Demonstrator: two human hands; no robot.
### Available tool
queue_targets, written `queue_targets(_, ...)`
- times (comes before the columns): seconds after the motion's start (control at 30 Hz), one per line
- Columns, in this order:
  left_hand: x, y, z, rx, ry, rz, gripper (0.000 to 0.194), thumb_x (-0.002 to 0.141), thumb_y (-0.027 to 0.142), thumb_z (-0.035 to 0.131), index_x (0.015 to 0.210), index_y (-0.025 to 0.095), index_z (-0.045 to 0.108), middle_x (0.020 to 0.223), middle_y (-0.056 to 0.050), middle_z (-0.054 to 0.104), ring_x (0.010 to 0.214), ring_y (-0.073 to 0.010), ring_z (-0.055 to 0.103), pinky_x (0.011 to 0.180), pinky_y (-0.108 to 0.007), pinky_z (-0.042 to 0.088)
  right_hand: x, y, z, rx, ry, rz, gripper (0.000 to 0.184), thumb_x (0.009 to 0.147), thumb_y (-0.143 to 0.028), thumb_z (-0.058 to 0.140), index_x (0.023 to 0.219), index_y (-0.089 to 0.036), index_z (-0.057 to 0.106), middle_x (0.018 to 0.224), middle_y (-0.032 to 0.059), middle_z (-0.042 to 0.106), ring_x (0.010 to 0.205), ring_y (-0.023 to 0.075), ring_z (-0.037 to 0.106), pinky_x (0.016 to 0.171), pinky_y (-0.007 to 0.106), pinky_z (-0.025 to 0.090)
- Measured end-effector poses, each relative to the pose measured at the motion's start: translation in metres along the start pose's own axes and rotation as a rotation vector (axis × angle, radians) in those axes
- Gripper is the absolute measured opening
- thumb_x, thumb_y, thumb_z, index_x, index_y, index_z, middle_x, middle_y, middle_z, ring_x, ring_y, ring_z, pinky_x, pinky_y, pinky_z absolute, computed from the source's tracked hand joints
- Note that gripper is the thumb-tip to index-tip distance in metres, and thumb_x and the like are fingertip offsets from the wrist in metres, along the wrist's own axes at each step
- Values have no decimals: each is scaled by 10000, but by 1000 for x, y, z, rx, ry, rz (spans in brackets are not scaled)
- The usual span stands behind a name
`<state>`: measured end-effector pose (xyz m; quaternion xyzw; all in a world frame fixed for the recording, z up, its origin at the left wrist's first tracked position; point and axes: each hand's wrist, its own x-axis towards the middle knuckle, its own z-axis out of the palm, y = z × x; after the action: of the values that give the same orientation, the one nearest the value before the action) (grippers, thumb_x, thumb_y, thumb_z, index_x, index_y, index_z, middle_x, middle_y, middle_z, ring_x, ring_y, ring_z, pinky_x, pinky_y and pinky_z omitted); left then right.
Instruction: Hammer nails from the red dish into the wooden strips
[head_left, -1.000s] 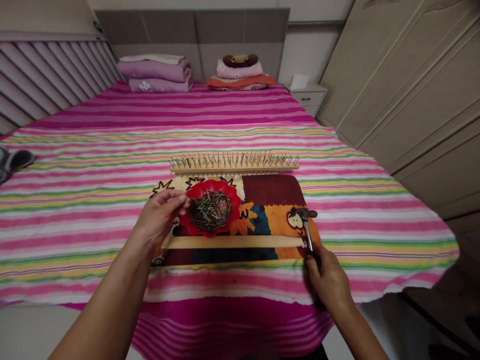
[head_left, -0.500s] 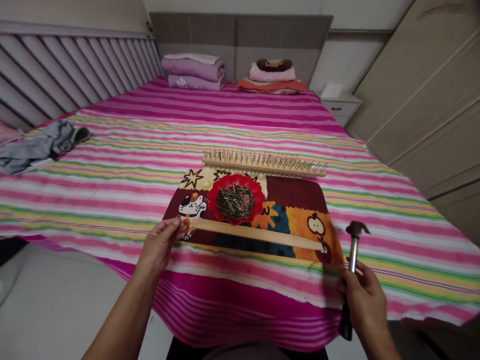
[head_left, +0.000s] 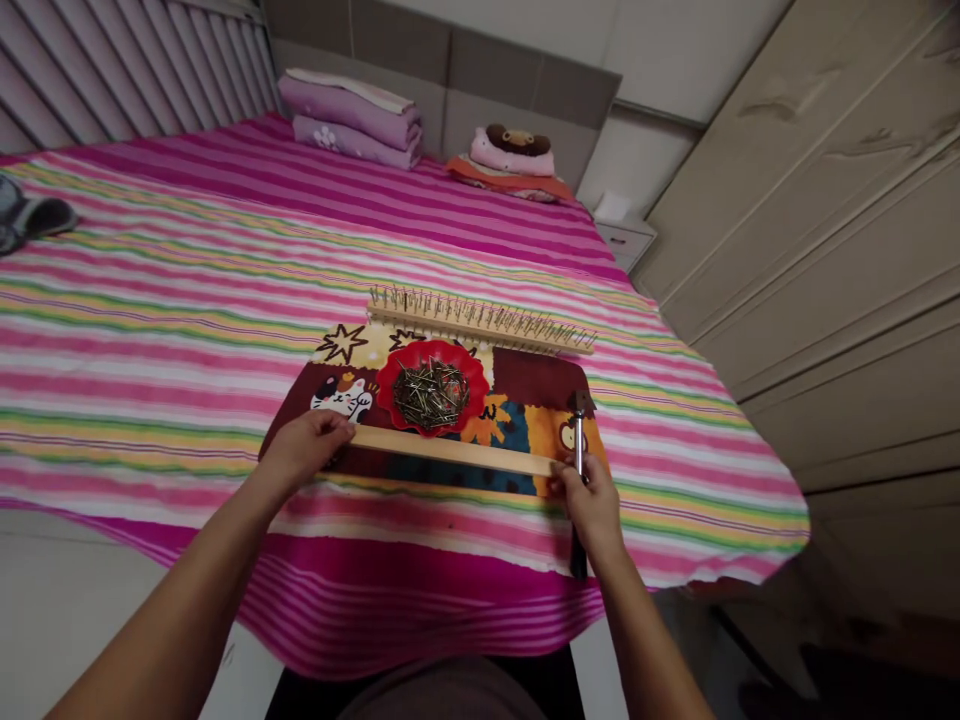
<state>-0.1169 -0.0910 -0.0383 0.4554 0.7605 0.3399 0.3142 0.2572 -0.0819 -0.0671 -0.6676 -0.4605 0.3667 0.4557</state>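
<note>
Fingers of left hand (head_left: 309, 445): closed together on the left end of the plain wooden strip (head_left: 454, 448).
Fingers of right hand (head_left: 595, 500): wrapped on the hammer (head_left: 579, 440), the tips also at the right end of the strip.
Hammer: roughly upright in view, its head above the hand, its black grip below.
Plain strip: across the near part of the patterned mat (head_left: 532, 380); whether it touches the mat, I cannot tell.
Red bowl (head_left: 385, 388): on the mat, just beyond the strip, with many loose nails (head_left: 431, 395).
Nailed strip (head_left: 480, 328): along the mat's far edge, rows of nails pointing up.
</note>
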Motion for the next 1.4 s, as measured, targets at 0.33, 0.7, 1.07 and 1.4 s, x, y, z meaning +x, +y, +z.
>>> queue_targets(0.33,-24,-7,-2,-502,-19,-192,463,323,506,817,567,164,622,644,0,622,612,-129,548,594,-254,489,-11,9,-7,-66,53,-57,328,705,-510,626,770,-190,584,530,-36,577,451,123,502,418,229,370)
queue_targets(0.7,-24,1,-6,-463,-91,-149,402,373,494,809,498,172,603,499,2,559,518,-114,492,497,-225,438,-14,7,-13,115,92,9,344,627,-471,704,796,-190,601,619,-32,595,535,131,527,490,234,408)
queue_targets(1.07,-17,4,2,-824,212,-220,369,339,367,818,569,161,618,675,-9,677,644,-139,596,555,-230,484,-2,7,-3,129,60,-138,257,623,-394,692,742,-189,595,722,-19,592,702,145,535,694,276,437)
queue_targets(1.4,-33,-10,-1,-765,249,-132,401,396,442,832,616,169,636,680,-12,674,675,-145,602,654,-262,480,-23,14,-14,-58,90,-220,290,685,-422,671,854,-186,662,893,36,662,864,202,595,804,332,457)
